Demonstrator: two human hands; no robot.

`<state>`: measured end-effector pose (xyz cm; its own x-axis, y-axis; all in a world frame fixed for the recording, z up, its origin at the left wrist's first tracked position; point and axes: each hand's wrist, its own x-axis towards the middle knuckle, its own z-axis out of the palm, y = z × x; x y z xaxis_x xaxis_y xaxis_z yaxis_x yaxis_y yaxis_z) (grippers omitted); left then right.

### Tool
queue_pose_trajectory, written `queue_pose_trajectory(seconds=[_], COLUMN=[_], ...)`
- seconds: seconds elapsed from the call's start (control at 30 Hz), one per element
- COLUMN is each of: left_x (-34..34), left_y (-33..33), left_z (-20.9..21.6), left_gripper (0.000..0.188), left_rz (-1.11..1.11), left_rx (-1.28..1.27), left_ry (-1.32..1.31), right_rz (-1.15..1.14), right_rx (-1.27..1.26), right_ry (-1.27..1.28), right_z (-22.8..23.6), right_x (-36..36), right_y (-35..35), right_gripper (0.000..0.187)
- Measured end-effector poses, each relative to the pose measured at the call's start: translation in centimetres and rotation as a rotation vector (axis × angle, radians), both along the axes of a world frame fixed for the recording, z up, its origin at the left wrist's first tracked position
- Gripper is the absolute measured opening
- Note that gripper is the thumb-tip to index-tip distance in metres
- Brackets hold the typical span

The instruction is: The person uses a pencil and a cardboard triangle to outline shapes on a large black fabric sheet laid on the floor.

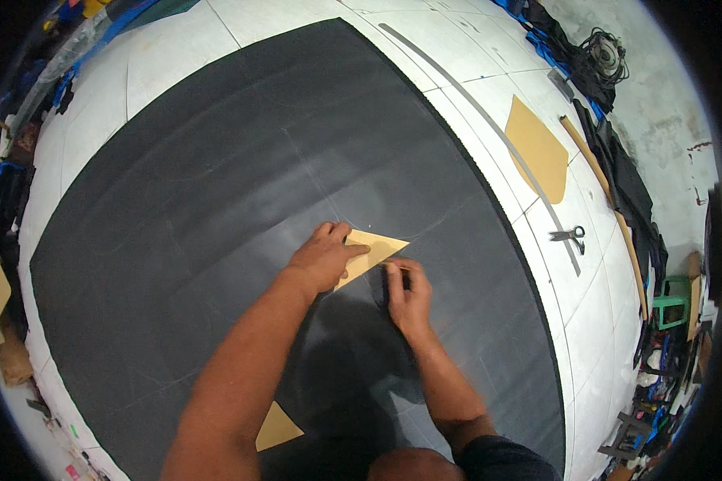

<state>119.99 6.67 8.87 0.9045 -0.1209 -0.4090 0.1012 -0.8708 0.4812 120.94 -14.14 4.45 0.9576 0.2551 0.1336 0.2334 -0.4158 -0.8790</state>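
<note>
the left hand (325,256) lay flat, fingers spread, on a tan triangular cardboard template (375,248) — pinning it to the black fabric sheet (241,224) that covered most of the white cutting table (176,64). the right hand (407,293) sat just beside the template's lower right edge, fingers pinched together on something thin, probably chalk, though it was too small to tell. the two hands were close but not touching.

to trace well, i judged, the left palm had to keep firm, even weight on the template so it could not creep — and the marker had to ride tight against the card's edge.

right of the template, off the fabric, lay a long grey ruler (489,128), scissors (569,235) and a larger tan pattern piece (537,148). a smaller tan piece (277,429) lay below the template, near the person's left forearm.
</note>
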Motion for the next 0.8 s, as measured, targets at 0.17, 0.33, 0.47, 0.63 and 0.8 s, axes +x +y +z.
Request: queue_pose_trajectory(seconds=[0.17,0.33,0.47,0.63,0.8], left_x=[0.3,-2.9,-7.1,-18.0,-29.7], left_y=[-0.5,0.6,0.8,2.6,3.8], left_z=[-1.6,-2.3,-2.3,-2.9,-3.8], left_gripper=[0.067,0.049,0.048,0.044,0.046], left_rz=[-0.026,-0.034,0.055,0.399,0.657], left_rx=[-0.009,0.096,0.118,0.262,0.315], left_ry=[-0.034,-0.289,-0.297,-0.339,-0.285], right_rz=[-0.152,0.066,0.062,0.05,0.043], right_rx=[0.034,-0.082,-0.077,-0.046,0.02], right_ry=[-0.017,-0.189,-0.174,-0.13,-0.125], right_z=[-6.3,-3.8,-3.6,-2.7,-4.4], right_x=[-2.4,-2.1,-1.6,-1.9,-1.8], right_y=[-2.0,-0.5,-1.2,-0.2,-0.2], right_gripper=[0.024,0.019,0.018,0.02,0.022])
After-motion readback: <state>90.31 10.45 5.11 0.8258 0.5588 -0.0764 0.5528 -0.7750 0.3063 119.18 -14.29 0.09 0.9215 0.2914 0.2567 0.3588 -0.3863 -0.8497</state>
